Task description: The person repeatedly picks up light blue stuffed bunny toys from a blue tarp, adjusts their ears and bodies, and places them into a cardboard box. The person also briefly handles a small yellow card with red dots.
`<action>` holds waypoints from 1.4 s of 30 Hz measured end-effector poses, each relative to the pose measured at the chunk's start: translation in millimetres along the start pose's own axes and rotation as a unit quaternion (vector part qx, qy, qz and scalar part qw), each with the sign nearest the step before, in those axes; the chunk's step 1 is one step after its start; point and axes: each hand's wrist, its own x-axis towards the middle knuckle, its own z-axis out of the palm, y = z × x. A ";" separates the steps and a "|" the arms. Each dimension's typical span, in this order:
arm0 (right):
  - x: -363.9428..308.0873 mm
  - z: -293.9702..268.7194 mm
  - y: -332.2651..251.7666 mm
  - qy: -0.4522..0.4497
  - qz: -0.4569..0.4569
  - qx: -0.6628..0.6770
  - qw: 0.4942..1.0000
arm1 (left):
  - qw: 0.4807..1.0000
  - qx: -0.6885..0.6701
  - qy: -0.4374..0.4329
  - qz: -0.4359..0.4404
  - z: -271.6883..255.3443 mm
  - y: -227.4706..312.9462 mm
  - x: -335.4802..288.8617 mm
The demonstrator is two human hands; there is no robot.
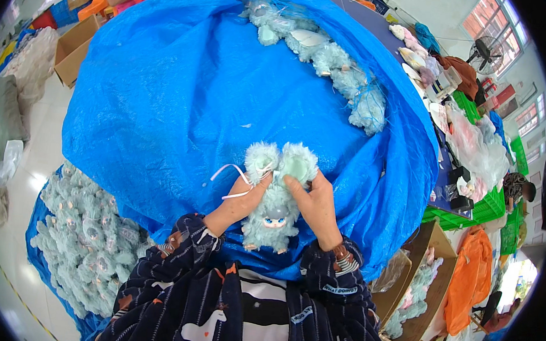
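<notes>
fingers (296,188) closed on plush toy (275,209)

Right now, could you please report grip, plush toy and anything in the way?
Left grip, right grip on plush toy, near its ears. Face visible. White ribbon beside left grip, possibly in the way.

I log the plush toy (278,203) as pale mint, ears (298,166) lined in pale green, eyes (274,222) blue. Ribbon (236,196): whitish. Tarp (162,110): plain bright blue. Heaped toys (85,239) I tag the same mint. Jacket (160,296): navy, thin pale stripes, brown and white animal motifs. Shirt (264,309): black and white bands. I also get a brown carton (442,273), plain orange sheet (470,276), bright green crate (491,208).
</notes>
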 end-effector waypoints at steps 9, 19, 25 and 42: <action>-6.6 -2.4 0.6 -0.009 -0.020 -0.082 0.996 | 1.000 -0.008 -0.028 0.008 -1.4 0.9 2.1; 2.9 -26.0 9.9 0.057 -0.003 0.146 0.988 | 0.917 -0.241 -0.291 -0.129 -32.9 -17.3 -47.4; 6.8 -13.1 12.9 0.072 0.038 0.258 0.963 | 0.941 -0.147 -0.251 -0.174 -15.6 -4.9 -43.5; -39.1 -20.3 -14.4 0.027 -0.115 -0.174 0.978 | 0.946 -0.240 -0.156 -0.154 -4.2 13.4 -25.6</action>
